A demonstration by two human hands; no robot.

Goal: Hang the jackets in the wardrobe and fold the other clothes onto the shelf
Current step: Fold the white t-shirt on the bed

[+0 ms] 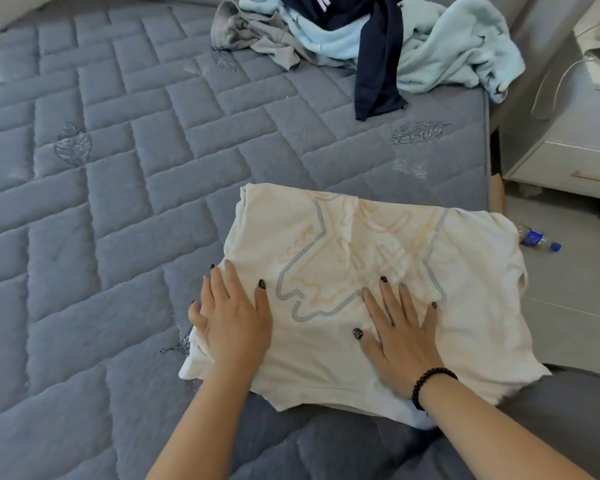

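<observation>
quilted grey mattress [118, 188] is filling most of the frame. cream t-shirt [361, 258] is lying lower centre, left hand [234, 320] and right hand [400, 336] pressing it, fingers flat, gripping nothing. clothes pile [378, 39] is sitting top centre; white nightstand [568, 140] right.

Head view, steeply down, seemingly close.

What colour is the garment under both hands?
Cream shirt with faded grey and peach print, head view.

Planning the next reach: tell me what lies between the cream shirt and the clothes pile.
Head view: only bare quilted mattress separates the cream shirt from the clothes pile.
</observation>
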